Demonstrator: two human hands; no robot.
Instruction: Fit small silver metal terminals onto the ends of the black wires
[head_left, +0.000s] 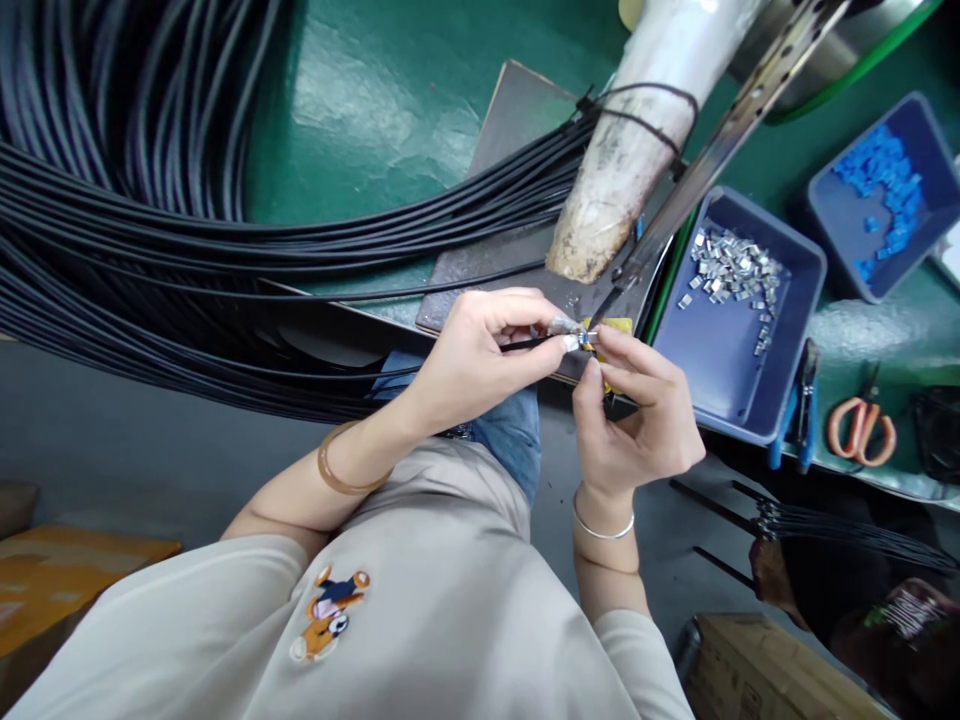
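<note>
Between thumb and forefinger, my left hand [491, 345] pinches the end of a black cable [523, 344], which runs back toward the bundle at left. Small metal and blue parts [583, 338] show at the cable's tip. My right hand [637, 400] meets the tip from the other side, its thumb and forefinger closed close around it. What exactly the right fingertips grip is too small to make out. Just behind the fingertips are a yellow piece [619, 326] and the lower end of a metal bar [626, 275].
Many black cables [337, 240] cross the green table [360, 100]. A white wrapped post [622, 150] leans over a grey board [510, 110]. At right are a bin of metal connector shells [810, 270], a bin of blue pieces [937, 190], blue-handled pliers [806, 410] and orange-handled cutters [862, 425].
</note>
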